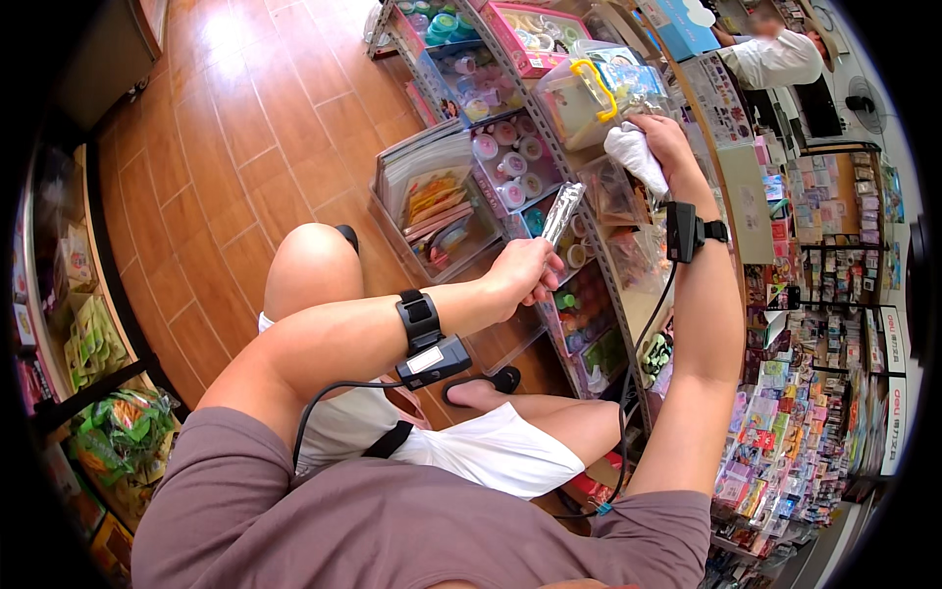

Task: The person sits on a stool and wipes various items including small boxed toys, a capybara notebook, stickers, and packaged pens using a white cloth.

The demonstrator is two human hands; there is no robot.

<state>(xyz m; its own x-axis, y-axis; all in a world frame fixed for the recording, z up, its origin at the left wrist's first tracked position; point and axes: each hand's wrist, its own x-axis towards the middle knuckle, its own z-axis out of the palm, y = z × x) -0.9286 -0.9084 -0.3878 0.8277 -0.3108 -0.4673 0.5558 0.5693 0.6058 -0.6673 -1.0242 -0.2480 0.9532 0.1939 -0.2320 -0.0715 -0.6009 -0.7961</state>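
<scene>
My left hand (521,274) grips a narrow packet in shiny clear wrapping (565,212), which points up and away from my fingers in front of the shelf rack. A crumpled white cloth (636,156) is bunched in my right hand (668,151), close below a clear plastic case with a yellow handle (570,99). Beneath the cloth, clear plastic bins (611,193) sit on the shelf. Left of the packet, small round-lidded tubs (511,162) fill a display box.
A clear floor bin (434,274) of packaged goods stands against the perforated metal upright (548,136). A pink box (541,37) lies on the upper shelf. Another person in a white top (780,62) is at the far right. Wrist devices trail a black cable (655,309).
</scene>
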